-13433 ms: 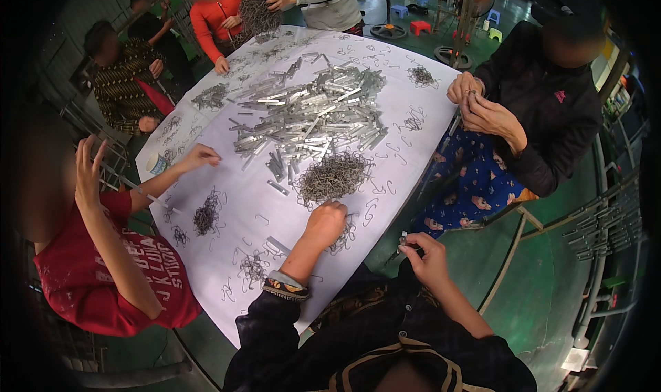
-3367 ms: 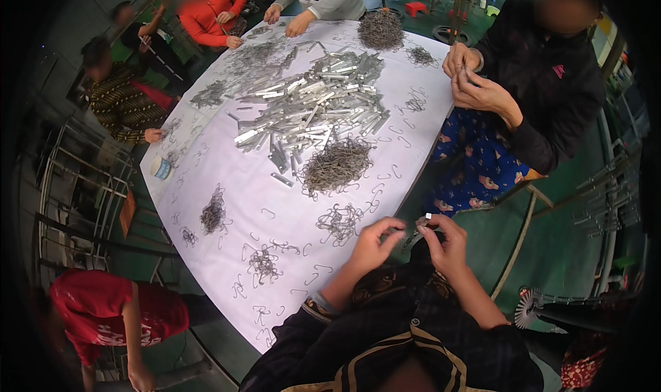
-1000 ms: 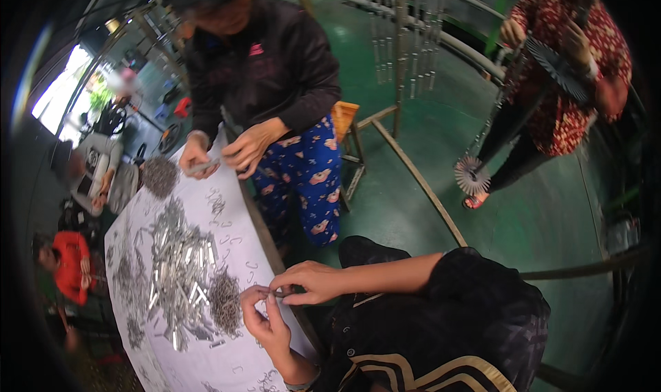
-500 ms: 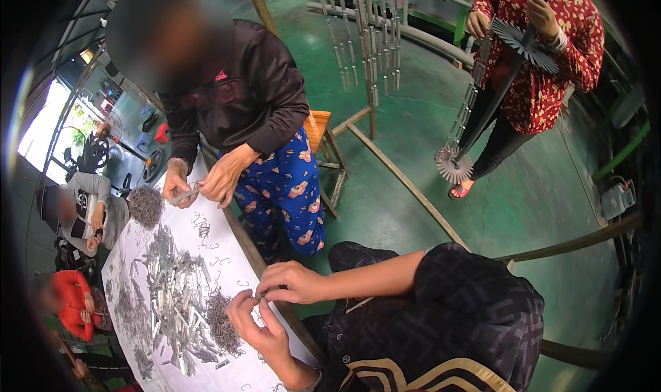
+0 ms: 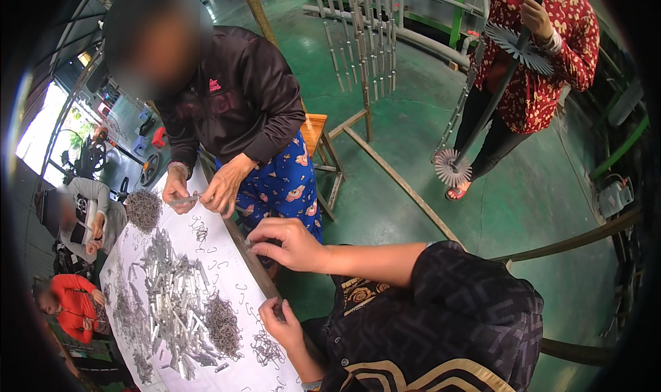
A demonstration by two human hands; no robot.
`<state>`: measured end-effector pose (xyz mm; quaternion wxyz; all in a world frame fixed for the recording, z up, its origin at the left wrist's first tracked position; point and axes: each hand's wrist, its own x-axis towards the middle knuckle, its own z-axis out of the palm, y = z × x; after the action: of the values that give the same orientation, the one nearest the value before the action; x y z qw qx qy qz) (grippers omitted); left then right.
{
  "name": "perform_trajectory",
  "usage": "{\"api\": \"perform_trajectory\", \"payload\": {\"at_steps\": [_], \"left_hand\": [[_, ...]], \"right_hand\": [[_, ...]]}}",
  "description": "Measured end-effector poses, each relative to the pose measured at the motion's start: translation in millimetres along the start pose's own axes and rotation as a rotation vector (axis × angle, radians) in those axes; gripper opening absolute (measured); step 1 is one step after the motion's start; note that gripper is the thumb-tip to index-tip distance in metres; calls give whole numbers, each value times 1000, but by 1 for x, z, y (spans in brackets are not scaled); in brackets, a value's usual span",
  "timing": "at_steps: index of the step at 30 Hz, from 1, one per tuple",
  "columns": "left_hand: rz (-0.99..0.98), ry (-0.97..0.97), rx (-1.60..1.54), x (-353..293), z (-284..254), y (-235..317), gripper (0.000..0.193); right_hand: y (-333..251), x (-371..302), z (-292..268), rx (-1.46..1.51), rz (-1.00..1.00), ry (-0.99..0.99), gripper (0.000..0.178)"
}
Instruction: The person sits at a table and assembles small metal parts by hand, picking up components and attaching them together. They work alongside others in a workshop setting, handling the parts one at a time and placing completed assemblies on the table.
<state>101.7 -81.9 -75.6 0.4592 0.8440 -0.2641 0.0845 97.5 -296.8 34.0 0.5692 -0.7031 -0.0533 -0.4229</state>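
My right hand (image 5: pixel 290 244) is raised over the table's wooden edge, its thumb and fingertips pinched on a small greyish piece too small to name. Lower in the picture, my left hand (image 5: pixel 284 328) rests at the edge with its fingers loosely curled and thumb apart; nothing shows in it. Beside it on the white tabletop (image 5: pixel 237 254) lies a small cluster of bent wire hooks (image 5: pixel 267 349). A denser heap of wire hooks (image 5: pixel 224 326) sits farther in, next to a broad pile of short silver metal strips (image 5: pixel 175 302).
Across the corner, a co-worker in a dark jacket (image 5: pixel 234 89) holds a metal strip (image 5: pixel 184 200) near another hook heap (image 5: pixel 144 211). Someone in a red patterned shirt (image 5: pixel 544 82) holds a pole with fan-shaped discs. Metal strips hang from a frame (image 5: pixel 368 109).
My hands, together over the table half a second ago, are now apart. The right moved up and away; the left dropped back toward the edge, uncovering the hook cluster.
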Motion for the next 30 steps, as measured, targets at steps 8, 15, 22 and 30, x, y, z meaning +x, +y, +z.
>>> {"api": "perform_trajectory", "payload": {"at_steps": [8,15,22,30], "left_hand": [[-68,-2,35,-15,10,-21,10],[-26,43,37,-21,11,-29,9],[13,66,89,-24,11,-21,10],[42,42,191,-24,7,-14,12]], "right_hand": [[-8,32,-24,-74,-39,129,12],[-24,82,-64,-142,-92,269,9],[-56,151,-137,-101,-124,443,15],[-97,241,-236,-274,-313,497,21]]}}
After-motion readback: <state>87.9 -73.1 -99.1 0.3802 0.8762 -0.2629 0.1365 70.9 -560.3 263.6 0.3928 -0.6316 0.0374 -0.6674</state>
